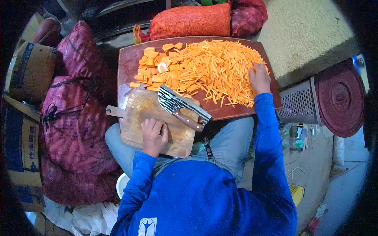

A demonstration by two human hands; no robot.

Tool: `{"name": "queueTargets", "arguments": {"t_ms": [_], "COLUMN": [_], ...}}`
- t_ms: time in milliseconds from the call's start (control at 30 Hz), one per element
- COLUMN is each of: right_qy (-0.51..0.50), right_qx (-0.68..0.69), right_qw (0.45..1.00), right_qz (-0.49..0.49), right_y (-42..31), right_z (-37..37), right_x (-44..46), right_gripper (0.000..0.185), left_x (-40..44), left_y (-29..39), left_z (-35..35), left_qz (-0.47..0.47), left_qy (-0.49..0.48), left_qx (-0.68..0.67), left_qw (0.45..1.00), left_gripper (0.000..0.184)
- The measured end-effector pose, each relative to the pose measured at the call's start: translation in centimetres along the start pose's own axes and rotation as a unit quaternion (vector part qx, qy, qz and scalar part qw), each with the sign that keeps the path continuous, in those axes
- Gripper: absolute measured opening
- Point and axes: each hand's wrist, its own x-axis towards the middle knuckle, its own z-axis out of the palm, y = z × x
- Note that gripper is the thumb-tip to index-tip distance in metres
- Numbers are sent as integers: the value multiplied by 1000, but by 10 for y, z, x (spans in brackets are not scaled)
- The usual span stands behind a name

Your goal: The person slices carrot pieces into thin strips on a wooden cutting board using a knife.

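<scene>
Head view: the left hand (pixel 153 135) is palm down on the wooden cutting board (pixel 136 104), its fingers loosely bent against the wood; no object is visible in its grasp. The right hand (pixel 260 80) is at the right side of the heap of orange vegetable strips (pixel 224 67), fingers bent downward and touching the strips. Whether any strips are pinched beneath the fingers cannot be told.

The heap covers the middle and right of the reddish-brown tabletop (pixel 128 51). The orange vegetable chunks (pixel 151 72) lie at its left, touching the strips where the two groups meet.

The cutting board overlaps the near left edge of the tabletop and extends over the person's lap, its short grip pointing left. The cleaver (pixel 175 107), with a black-and-white patterned blade and a riveted brown handle, lies slantwise over the upper right part of the board. Its blade is toward the chunks and its handle toward the lower right, beyond the board's edge. The cleaver is apart from both hands. A patterned strip shows alongside the handle; whether it belongs to the cleaver cannot be told.

A red mesh sack (pixel 191 21) lies just beyond the tabletop's far edge. Purple mesh sacks (pixel 75 126) are at the left, beside cardboard boxes (pixel 35 70). A perforated basket (pixel 298 103) and a dark red lid (pixel 340 98) are at the right.
</scene>
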Motion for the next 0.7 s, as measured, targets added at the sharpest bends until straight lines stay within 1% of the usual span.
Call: {"name": "queueTargets", "arguments": {"t_ms": [67,200,267,333,400,467,500,567,600,633,667,700], "right_qy": [-48,-58,-79,-73,-68,-65,-66,-22,-22,-62,-100,-98], "right_qx": [-101,-100,-85,-71,-56,10,9,130,128,231,330,330], "right_qw": [994,993,993,995,996,996,996,990,990,961,912,912], "right_qz": [-6,-13,11,13,15,68,66,57,57,141,222,222], "right_y": [4,3,6,11,13,10,15,32,36,40,44,39], "right_z": [15,24,23,23,19,11,12,17,18,18,18,14], "right_x": [6,10,14,14,15,14,13,9,6,2,-2,-7], "right_gripper": [32,34,31,30,29,24,24,29,29,29,30,30], "left_x": [-1,0,-1,0,0,1,1,0,0,-1,-1,-1], "left_y": [1,2,1,0,0,0,0,0,-1,-2,-2,-1], "left_z": [-1,-2,-2,-1,0,-1,-1,-1,0,1,2,1], "left_qz": [1,-11,-17,5,3,0,-1,-3,-3,-2,-1,-2], "left_qy": [-1,-1,-6,1,6,11,9,8,9,11,11,11], "left_qx": [1,6,4,7,0,-5,-8,-12,-13,-15,-17,-13], "left_qw": [1000,1000,1000,1000,1000,1000,1000,1000,1000,1000,1000,1000], "left_gripper": [16,15,15,13,13,13,13,13,13,13,13,13]}}
